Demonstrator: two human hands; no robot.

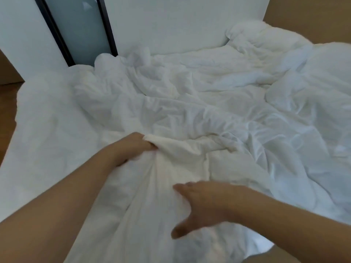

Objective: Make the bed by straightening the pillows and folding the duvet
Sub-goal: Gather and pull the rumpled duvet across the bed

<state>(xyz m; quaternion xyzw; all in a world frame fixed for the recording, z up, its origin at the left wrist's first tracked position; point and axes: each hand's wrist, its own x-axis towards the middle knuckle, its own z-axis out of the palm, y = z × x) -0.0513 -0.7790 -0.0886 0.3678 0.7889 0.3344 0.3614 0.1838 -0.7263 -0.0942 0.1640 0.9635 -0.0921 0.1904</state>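
A crumpled white duvet (190, 114) covers most of the bed in loose folds. My left hand (131, 147) grips a bunched edge of the duvet near the bed's front, fingers curled into the fabric. Lower down, my right hand (201, 204) lies with spread fingers on a hanging fold of the same duvet, thumb pointing down. White pillows (322, 88) lie heaped at the right end of the bed, and another white bundle (260, 37) lies at the far right corner.
The bare white sheet (47, 139) shows on the left part of the mattress. Beyond the bed are a white wall (171, 21) and a dark-framed glass panel (77, 29). Brown floor (7, 111) shows at the left edge.
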